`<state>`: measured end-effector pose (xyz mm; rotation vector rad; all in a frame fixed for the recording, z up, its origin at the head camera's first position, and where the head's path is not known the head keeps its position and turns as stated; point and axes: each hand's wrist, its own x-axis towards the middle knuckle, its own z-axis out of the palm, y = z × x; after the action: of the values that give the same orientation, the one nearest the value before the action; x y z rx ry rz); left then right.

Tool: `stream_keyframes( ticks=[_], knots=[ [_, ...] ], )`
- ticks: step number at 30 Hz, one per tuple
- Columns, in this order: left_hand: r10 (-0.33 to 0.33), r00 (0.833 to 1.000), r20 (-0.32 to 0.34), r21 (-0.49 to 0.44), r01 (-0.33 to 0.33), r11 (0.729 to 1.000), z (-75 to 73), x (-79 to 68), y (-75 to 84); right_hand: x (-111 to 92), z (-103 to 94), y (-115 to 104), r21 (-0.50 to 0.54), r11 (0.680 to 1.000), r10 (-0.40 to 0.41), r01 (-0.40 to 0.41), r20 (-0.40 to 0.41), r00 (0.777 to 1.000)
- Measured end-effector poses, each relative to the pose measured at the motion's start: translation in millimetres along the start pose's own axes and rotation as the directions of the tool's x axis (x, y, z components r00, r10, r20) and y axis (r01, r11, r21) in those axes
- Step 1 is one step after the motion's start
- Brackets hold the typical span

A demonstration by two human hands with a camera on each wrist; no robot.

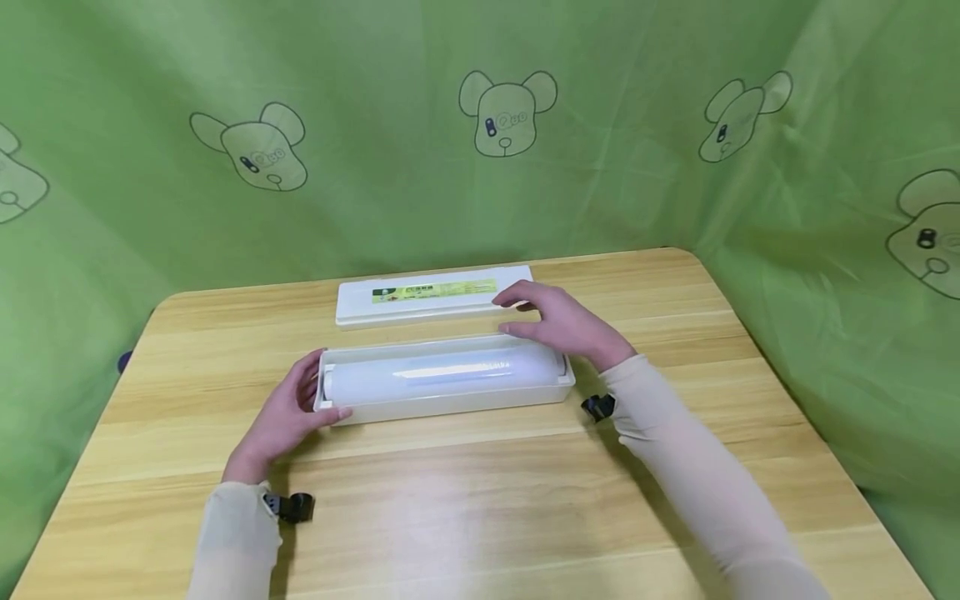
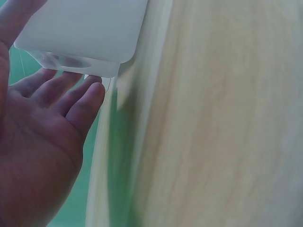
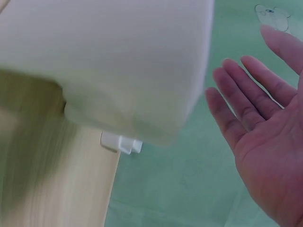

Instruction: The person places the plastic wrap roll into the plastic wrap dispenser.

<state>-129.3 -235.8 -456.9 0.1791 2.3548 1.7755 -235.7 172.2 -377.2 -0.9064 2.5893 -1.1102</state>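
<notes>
A long white cling film box (image 1: 450, 408) lies open-topped near the middle of the table, a roll of clear cling film (image 1: 442, 375) inside it. My left hand (image 1: 288, 412) grips the box's left end, thumb on the near side and fingers at the far side. In the left wrist view, the fingertips (image 2: 94, 87) meet the box's lower edge (image 2: 102, 68). Over the right end hovers my right hand (image 1: 558, 321), its fingers apart and nothing between them. From the right wrist, that hand (image 3: 270, 123) shows a bare palm beside the box's end (image 3: 137, 71).
Behind the box lies its white lid (image 1: 360, 304), with a green and yellow label on top. The wooden table (image 1: 450, 500) reaches back to a green curtain (image 1: 390, 183) printed with bear heads. Each wrist wears a small black camera mount (image 1: 296, 507).
</notes>
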Motion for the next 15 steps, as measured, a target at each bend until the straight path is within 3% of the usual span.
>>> stream_keyframes(
  ticks=[15],
  knots=[
    [0.004,1.0,-0.009,0.011,-0.003,1.0,-2.3,1.4,-4.2,15.0,-7.5,30.1,0.128,0.99,0.063,-0.058,-0.04,0.997]
  ],
)
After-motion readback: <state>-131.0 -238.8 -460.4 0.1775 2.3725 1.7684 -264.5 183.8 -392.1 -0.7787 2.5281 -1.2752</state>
